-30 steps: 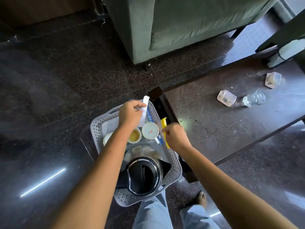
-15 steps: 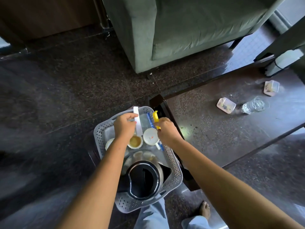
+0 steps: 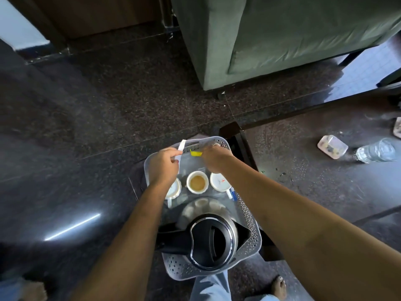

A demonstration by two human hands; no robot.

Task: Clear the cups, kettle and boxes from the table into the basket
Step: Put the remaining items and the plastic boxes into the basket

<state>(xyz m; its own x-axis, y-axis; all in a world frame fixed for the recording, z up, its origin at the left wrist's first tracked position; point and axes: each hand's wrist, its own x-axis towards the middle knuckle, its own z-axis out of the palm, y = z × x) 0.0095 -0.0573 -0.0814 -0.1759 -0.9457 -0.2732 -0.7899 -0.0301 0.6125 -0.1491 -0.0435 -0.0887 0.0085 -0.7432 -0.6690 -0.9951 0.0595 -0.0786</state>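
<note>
Floor (image 3: 104, 118): dark, speckled, polished stone tiles with visible joints. A bright linear light reflection (image 3: 72, 227) lies at lower left. A green upholstered sofa (image 3: 282, 35) stands at the top. Upper left: brown wooden panel (image 3: 97, 14) beside a pale wall section (image 3: 19, 33). A dark wooden table (image 3: 321, 198) occupies the right.

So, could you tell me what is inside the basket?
The basket holds a kettle and three cups, the middle cup with brown drink. The left hand grips a white strip, the right hand a yellow packet, hiding the far end.
</note>
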